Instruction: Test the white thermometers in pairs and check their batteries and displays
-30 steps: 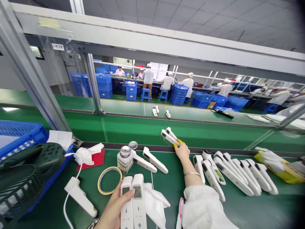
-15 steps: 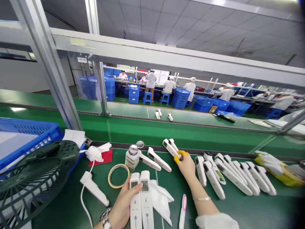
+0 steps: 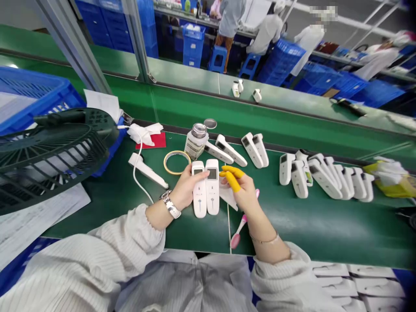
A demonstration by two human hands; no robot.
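My left hand (image 3: pixel 183 189) is closed around two white handheld thermometers, the left one (image 3: pixel 199 199) and the right one (image 3: pixel 212 197), side by side with small grey screens up. Its thumb lies across them near the screens. My right hand (image 3: pixel 242 186), with yellow finger cots, is just right of the pair, fingers stretched towards its edge; I see nothing held in it. A white cloth (image 3: pixel 228 197) lies partly hidden behind the thermometers. Under the right wrist is a pink-and-white brush (image 3: pixel 239 229), partly covered.
Behind stand a bottle (image 3: pixel 196 143) with its lid up and a tape roll (image 3: pixel 166 162). Several white thermometers (image 3: pixel 328 177) lie at right; two more (image 3: pixel 255 149) rest at the back. A dark fan (image 3: pixel 65 160), cable and blue crate (image 3: pixel 35 95) fill the left. People work beyond.
My right hand has left the two thermometers at the back, which stay on the table, and come in beside the held pair. The view has tilted down.
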